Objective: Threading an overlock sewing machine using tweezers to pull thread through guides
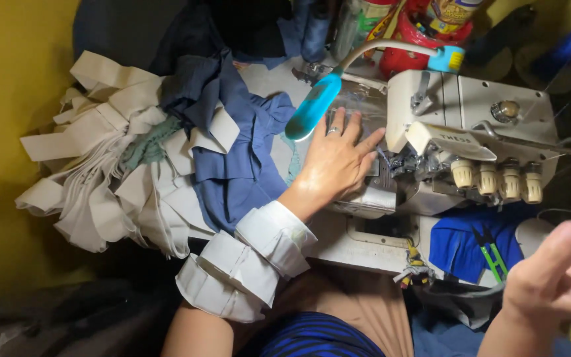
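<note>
Nearest to the camera, at the bottom edge, is the person's lap with a striped blue cloth [312,340] and brown fabric above it. At the lower right the right hand [560,274] is raised in the air, fingers curled loosely inward; it touches nothing, and I cannot tell if something small is between the fingertips. Just left of it, a pair of green thread snips [494,259] lies on a blue cloth piece [457,248].

On the left forearm several white cuff pieces [246,268] are stacked around the arm like sleeves. Further on, the left hand [335,162] lies flat with fingers spread on the bed of the cream sewing machine [470,106], beside its needle area. A ring is on one finger. Four round tension knobs [497,180] stand in a row on the machine front.

To the left of the hand, a dark blue garment [232,158] lies on a heap of white fabric strips [100,178]. Just above the hand, a turquoise lamp [312,106] on a bending neck points down. Farthest away, red containers [424,33] stand behind the machine, against a yellow wall [8,99].
</note>
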